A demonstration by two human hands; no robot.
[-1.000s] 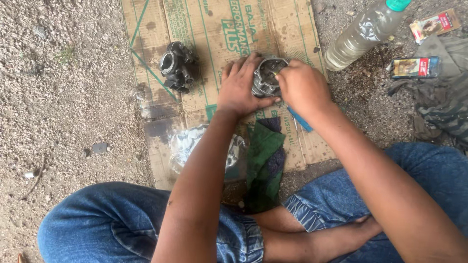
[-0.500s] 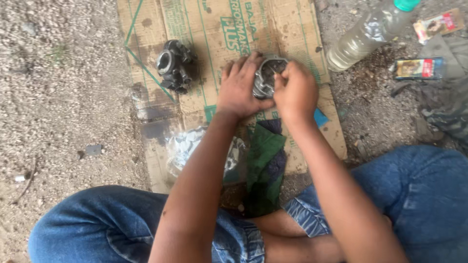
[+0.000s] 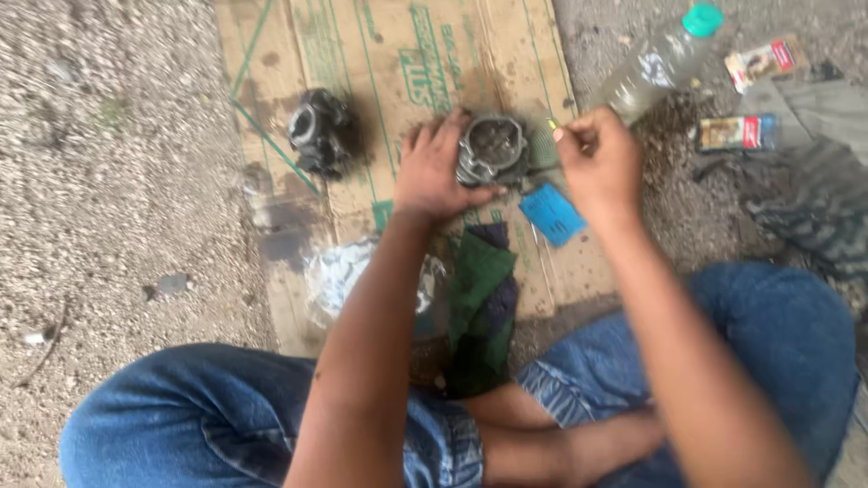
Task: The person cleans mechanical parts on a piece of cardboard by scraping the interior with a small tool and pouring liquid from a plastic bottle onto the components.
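I sit cross-legged on gravel over a flattened cardboard sheet (image 3: 389, 54). My left hand (image 3: 434, 172) grips a round, finned grey metal engine part (image 3: 493, 146) and holds it down on the cardboard. To the right of that part, my right hand (image 3: 597, 163) is lifted clear of it with the fingers pinched together; something small and yellowish may sit at the fingertips, too small to tell. A small blue packet (image 3: 551, 213) lies on the cardboard just below the right hand.
A second dark metal engine part (image 3: 318, 131) rests at the cardboard's left. A green-and-dark cloth (image 3: 479, 307) and a crumpled clear plastic bag (image 3: 339, 271) lie near my knees. A plastic bottle with a green cap (image 3: 660, 63), two small packets (image 3: 737, 131) and grey fabric (image 3: 805, 190) lie at the right.
My right hand has come off the finned metal part and moved right, uncovering the blue packet. The left hand keeps its hold on the part.
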